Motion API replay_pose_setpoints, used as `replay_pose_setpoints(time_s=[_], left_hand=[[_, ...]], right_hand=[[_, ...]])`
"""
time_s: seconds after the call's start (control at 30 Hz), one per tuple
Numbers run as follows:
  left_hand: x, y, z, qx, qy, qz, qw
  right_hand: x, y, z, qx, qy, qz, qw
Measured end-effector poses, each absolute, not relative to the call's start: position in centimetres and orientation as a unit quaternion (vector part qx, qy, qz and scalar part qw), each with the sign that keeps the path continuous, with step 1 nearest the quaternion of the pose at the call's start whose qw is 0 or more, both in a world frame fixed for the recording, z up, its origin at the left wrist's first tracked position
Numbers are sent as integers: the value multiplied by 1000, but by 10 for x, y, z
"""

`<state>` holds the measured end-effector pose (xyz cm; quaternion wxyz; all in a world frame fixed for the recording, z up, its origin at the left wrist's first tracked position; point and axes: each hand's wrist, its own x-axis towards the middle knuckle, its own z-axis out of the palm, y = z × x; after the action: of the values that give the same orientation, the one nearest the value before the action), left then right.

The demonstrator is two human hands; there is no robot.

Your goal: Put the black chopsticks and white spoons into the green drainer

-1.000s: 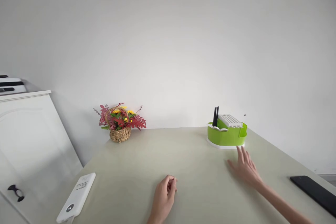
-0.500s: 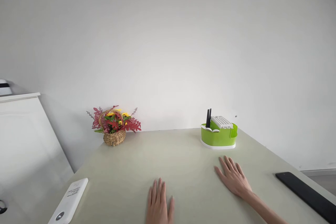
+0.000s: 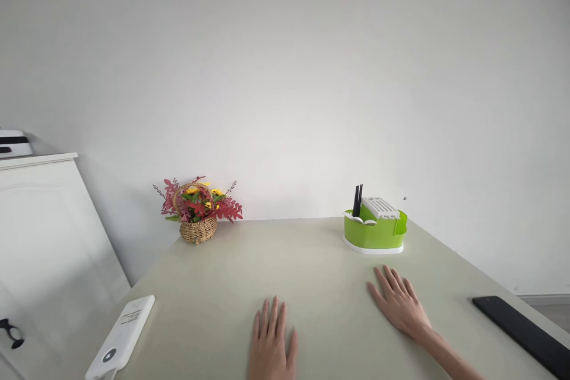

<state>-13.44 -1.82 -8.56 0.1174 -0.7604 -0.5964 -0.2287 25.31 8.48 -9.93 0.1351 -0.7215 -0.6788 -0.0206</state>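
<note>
A green caddy (image 3: 369, 238) on a white base stands upright toward the far side of the desk (image 3: 307, 267), black sticks (image 3: 357, 202) rising at its left end. The right hand (image 3: 399, 304) lies palm down on the desk in front of the caddy, near but not touching, fingers apart. The left hand (image 3: 272, 344) (partly cut off by the lower edge) lies likewise, fingers slightly apart. A black slab (image 3: 521, 329) lies at right, a white device (image 3: 121, 337) at left; beyond, a wicker flower basket (image 3: 198, 230) stands near the wall (image 3: 285, 101).
</note>
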Motion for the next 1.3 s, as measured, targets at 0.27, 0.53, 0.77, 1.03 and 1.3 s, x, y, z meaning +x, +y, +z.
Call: replay_pose_setpoints(time_s=[0.27,0.53,0.77,1.03,1.3], left_hand=[[-139,-6,-60,-759,-620,-169,109],[-150,25,-36,-740,-657,-115,90],[-153,44,-28,-721,-681,-96,87],[-154,59,-24,-707,-696,-94,83],[-153,71,-16,-694,-713,-76,69]], right_hand=[[252,85,-100,-720,-679,-18,143],[252,85,-98,-723,-678,-16,133],[252,84,-95,-726,-676,-12,126],[252,84,-95,-724,-677,-12,130],[252,83,-94,-726,-676,-11,126]])
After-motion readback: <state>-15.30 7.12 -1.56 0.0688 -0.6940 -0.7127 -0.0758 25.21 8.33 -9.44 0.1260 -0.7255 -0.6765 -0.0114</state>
